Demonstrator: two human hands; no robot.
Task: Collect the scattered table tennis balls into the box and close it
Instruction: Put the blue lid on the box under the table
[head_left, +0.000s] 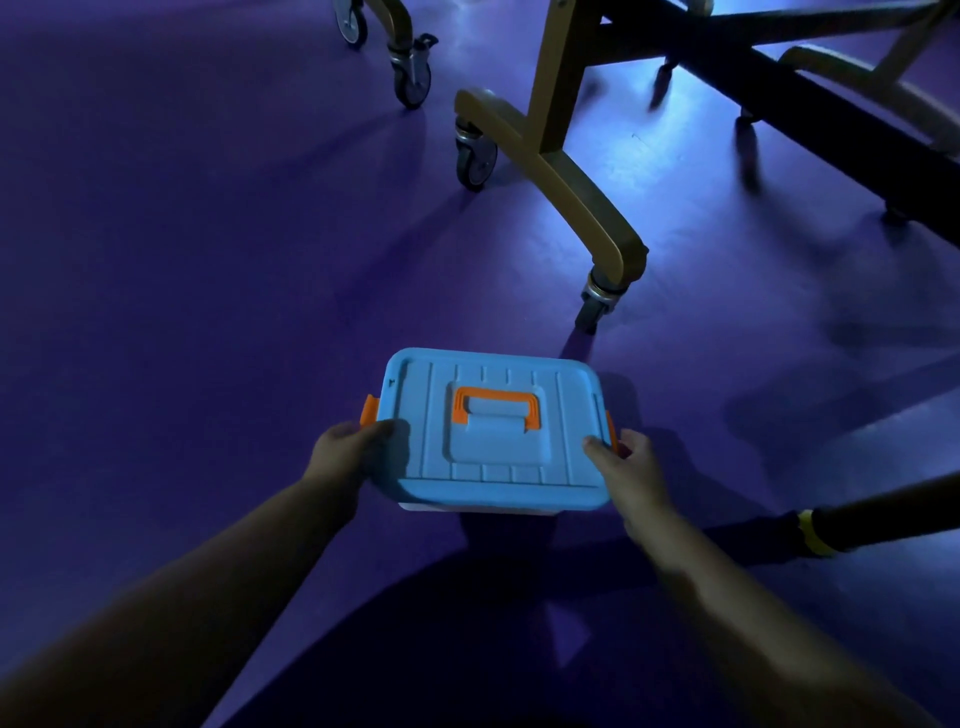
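Gripping one lidded box (493, 431), left hand (345, 447), right hand (631, 467), two hands clasping its sides

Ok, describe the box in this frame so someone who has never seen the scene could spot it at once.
Start from the tan wheeled table legs on the purple floor; the box is just in front of the nearest castor, lower centre. The left hand and right hand grip its two short ends. Its light blue ribbed lid, orange handle and orange side clips set it apart.
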